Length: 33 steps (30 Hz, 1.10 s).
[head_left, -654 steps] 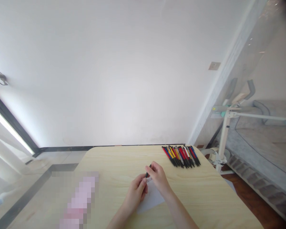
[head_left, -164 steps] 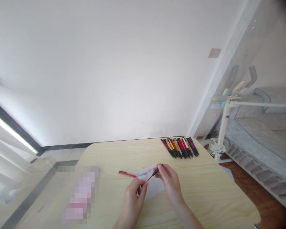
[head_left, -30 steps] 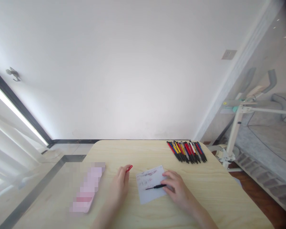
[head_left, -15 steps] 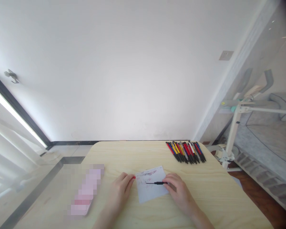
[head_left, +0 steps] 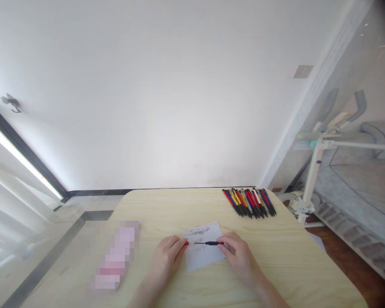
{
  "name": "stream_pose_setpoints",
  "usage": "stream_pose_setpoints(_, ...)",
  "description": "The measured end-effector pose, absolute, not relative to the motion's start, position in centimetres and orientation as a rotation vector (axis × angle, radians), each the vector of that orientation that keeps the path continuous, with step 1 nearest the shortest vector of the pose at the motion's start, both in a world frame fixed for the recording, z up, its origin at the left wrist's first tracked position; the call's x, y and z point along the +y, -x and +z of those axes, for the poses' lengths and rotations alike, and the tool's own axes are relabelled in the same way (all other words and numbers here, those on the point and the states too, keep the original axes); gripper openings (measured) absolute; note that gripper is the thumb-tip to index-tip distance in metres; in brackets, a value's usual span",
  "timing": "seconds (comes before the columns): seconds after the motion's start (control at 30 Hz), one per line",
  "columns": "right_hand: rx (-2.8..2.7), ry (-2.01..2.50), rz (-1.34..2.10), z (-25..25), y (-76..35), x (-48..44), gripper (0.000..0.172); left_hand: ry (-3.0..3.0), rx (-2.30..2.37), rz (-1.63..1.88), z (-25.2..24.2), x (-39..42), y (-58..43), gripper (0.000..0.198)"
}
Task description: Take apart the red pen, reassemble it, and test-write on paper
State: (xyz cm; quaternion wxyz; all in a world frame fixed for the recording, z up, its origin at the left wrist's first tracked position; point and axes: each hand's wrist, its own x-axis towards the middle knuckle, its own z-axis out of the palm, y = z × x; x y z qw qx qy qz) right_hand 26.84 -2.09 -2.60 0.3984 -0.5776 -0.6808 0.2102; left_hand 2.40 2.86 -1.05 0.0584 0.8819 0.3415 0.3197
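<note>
My left hand (head_left: 169,256) is closed around a red pen barrel (head_left: 187,243), and only its short red end shows past the fingertips. Between the thumb and fingers of my right hand (head_left: 239,253) is a black pen grip section (head_left: 212,243), with a thin refill pointing left out of it. The refill's tip is close to the red barrel, with a small gap between them. Beneath both parts lies a white sheet of paper (head_left: 200,260) covered with reddish and dark scribbles.
A row of several pens (head_left: 248,203), red, yellow, blue, white and grey with black ends, lies at the table's back right. A pixelated pink object (head_left: 117,261) is on the left. The wooden table (head_left: 167,209) meets a white wall behind.
My left hand has moved right over the paper's edge, showing more of the red barrel. The refill has shifted slightly left, so the two parts are closer together.
</note>
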Motion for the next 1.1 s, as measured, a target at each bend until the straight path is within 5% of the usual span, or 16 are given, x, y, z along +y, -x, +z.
stream_pose_setpoints(1.1, -1.744, 1.346, 0.581, -1.9, -24.4, -1.8, 0.014, -2.678, 1.021, 0.767, -1.6, 2.5, -5.0, 0.017)
